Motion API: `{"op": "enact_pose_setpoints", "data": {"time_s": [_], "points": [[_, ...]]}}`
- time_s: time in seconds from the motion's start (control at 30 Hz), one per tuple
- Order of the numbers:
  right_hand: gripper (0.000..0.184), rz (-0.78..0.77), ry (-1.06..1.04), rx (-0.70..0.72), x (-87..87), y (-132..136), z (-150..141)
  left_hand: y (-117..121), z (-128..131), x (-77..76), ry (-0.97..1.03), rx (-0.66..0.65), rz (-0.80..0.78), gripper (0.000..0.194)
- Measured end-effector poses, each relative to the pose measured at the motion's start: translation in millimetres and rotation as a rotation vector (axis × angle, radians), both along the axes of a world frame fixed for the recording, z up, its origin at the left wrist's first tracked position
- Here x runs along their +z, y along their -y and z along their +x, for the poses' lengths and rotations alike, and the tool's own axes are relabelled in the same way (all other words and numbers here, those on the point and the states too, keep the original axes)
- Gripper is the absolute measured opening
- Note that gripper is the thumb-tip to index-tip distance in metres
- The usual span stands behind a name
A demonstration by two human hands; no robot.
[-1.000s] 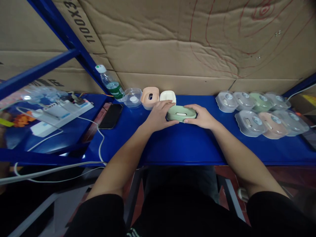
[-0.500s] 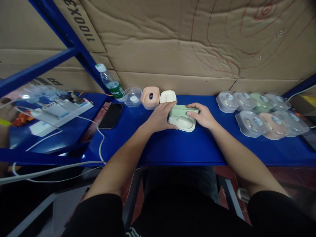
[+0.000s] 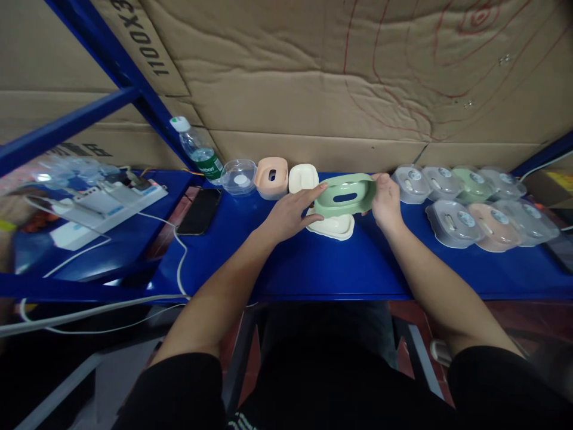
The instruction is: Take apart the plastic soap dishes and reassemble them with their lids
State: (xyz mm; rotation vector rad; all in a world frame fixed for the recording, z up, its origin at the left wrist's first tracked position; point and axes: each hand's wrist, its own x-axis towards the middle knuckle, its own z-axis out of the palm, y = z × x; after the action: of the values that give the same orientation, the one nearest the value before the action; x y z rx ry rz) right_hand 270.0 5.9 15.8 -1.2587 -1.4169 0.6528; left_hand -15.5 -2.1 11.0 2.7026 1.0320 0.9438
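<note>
A light green plastic shell (image 3: 329,206) with an oval slot is tilted up between my two hands. My left hand (image 3: 293,216) grips its left end, thumb below and fingers on top. At its right end my right hand (image 3: 387,200) is closed round the edge. Just beneath the shell, a cream-white shallow tray (image 3: 338,227) lies on the blue table, partly covered from view. Behind my left fingers stands a second cream-white piece (image 3: 303,175), and left of it a peach shell (image 3: 272,186) with a similar slot.
A clear plastic bowl (image 3: 239,178), a water bottle (image 3: 203,156) and a black phone (image 3: 199,211) stand to the left. Several lidded boxes (image 3: 454,224) are grouped at the right. A white power strip (image 3: 110,212) with cables lies far left, near another person's hand (image 3: 22,206).
The green shell has been lifted off the cream-white tray and turned so its slot shows. My right hand has moved up and right, from its side to its right end.
</note>
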Motion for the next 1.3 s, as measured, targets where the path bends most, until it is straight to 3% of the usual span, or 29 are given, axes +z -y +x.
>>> {"op": "enact_pose_setpoints", "data": {"time_s": [0.1, 0.27, 0.4, 0.5, 0.63, 0.77, 0.97, 1.1, 1.3], "points": [[0.08, -0.016, -0.081, -0.008, 3.7, -1.2, -1.0, 0.9, -1.9, 3.4, -0.01, -0.012, 0.05, 0.076], [0.078, -0.089, -0.238, 0.086, 9.6, -0.2, -6.0, 0.2, -4.7, 9.8, -0.096, 0.023, 0.146, 0.036], [0.074, -0.057, -0.225, 0.082, 11.0, 0.9, -6.6, -6.3, -11.5, 15.5, -0.054, 0.107, 0.139, 0.026], [0.066, -0.023, -0.028, 0.059, 8.0, 0.8, -3.2, -13.3, -23.8, 19.9, 0.07, 0.345, 0.122, 0.029], [0.042, 0.007, 0.46, 0.087, 4.5, 2.6, -0.6, -21.8, -41.8, 19.8, 0.19, 0.754, 0.038, 0.028], [0.039, -0.097, 0.779, 0.18, 5.3, 4.7, -0.6, -26.7, -48.8, 14.3, 0.195, 0.926, -0.07, 0.027], [0.033, -0.18, 0.965, 0.3, 5.9, 4.1, 2.8, -27.0, -43.8, 9.0, 0.18, 0.951, -0.138, 0.033], [0.019, -0.195, 1.02, 0.284, 7.2, 5.5, 2.3, -27.5, -42.4, 6.9, 0.149, 0.948, -0.128, 0.035], [0.019, -0.141, 0.994, 0.243, 7.6, 6.7, -0.6, -25.7, -39.1, 5.9, 0.18, 0.902, -0.015, 0.052]]}}
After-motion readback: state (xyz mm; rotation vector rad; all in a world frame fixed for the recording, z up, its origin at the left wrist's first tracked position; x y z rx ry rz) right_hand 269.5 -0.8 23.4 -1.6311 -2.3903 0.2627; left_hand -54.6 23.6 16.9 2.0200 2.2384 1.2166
